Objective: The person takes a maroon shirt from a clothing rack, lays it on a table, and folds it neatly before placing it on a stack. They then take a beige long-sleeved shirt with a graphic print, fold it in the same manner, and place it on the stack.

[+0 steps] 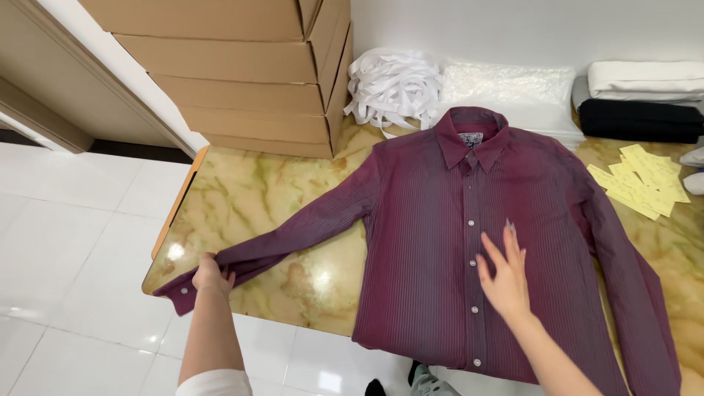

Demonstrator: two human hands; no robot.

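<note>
Left hand [210, 276] is closed on the cuff end of the shirt's [469, 249] long sleeve [293, 231], fingers curled over the fabric near the table's [242, 198] front left corner — the cuff itself pokes out past the hand and hangs just over the edge. Right hand [506, 275] lies open and flat on the shirt front, fingers spread and pointing up toward the collar [469, 136], palm just right of the button placket [473, 257]; it grips nothing.

That shirt is a maroon, finely striped button-up, laid face up and buttoned on a glossy yellow-green marbled table. Its collar points toward the far wall, its hem hangs slightly over the near edge. One sleeve stretches out diagonally to the left hand; the other sleeve [638, 286] runs down along the shirt's right side toward the lower right corner of the view.

Beyond the collar sit a heap of white strips [392, 84] and a clear plastic bag [513, 92] of something white, both touching or nearly touching the wall. Stacked flat cardboard boxes [249, 66] stand at the table's far left. At far right lie a folded white cloth [645, 79] on top of a folded black one [638, 121], and — nearer — a loose fan of yellow paper slips [642, 180], just beside the shirt's shoulder. White tiled floor [66, 242] shows at left.
</note>
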